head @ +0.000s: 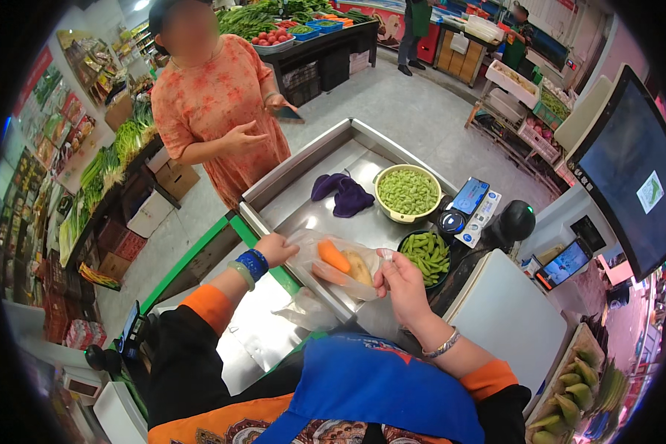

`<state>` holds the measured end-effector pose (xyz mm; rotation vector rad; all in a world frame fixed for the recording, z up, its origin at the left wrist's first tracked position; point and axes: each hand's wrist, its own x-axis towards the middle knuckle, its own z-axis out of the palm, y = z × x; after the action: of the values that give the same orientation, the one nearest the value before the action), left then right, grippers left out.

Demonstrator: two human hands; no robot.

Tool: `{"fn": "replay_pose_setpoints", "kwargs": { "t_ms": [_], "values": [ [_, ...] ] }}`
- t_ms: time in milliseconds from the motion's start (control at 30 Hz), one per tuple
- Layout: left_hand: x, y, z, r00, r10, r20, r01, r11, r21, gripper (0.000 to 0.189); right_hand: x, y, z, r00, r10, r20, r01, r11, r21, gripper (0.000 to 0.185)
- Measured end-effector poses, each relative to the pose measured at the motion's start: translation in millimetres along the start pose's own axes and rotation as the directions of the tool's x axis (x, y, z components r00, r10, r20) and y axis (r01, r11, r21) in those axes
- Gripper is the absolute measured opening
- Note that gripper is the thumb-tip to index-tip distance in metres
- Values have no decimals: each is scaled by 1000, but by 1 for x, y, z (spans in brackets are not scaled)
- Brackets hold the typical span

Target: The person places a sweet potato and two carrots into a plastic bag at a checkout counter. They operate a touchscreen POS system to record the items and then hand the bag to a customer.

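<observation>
Between my hands hangs a clear plastic bag [327,277] with a carrot [333,256] and a potato [358,268] inside. My left hand [273,250] grips one side of the bag, and my right hand [402,283] pinches its other side. Below the bag is a stainless-steel counter [288,206] with raised edges. Past the bag lies a dark purple cloth [345,193]. A cream colander [407,218] full of shelled green beans stands to its right. Close to my right hand sits a dark bowl of green pods [425,256].
A customer [222,105] holding a phone stands across the counter. At the right are a payment device [459,213], a black scanner [513,223], a white scale or cabinet top [508,311] and a large screen [627,166]. Vegetable stands [108,172] line the left; another bag [306,309] lies near me.
</observation>
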<state>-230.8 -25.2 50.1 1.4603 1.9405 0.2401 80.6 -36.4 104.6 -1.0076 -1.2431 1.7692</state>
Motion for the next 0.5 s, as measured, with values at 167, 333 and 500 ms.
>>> {"fn": "replay_pose_setpoints", "kwargs": {
  "t_ms": [167, 333, 500],
  "values": [
    [-12, 28, 7, 949, 266, -171, -301, 598, -743, 26, 4, 0, 11, 997, -63, 34, 62, 998, 17, 26],
    [-36, 84, 33, 885, 463, -51, -371, 636, -677, 33, 15, -3, 34, 950, -298, 97, 304, 802, -514, 20],
    [-44, 106, 38, 937, 349, -18, -161, 384, -909, 28, 9, -31, 51, 744, -546, 385, 502, 77, -861, 19]
  ]
}}
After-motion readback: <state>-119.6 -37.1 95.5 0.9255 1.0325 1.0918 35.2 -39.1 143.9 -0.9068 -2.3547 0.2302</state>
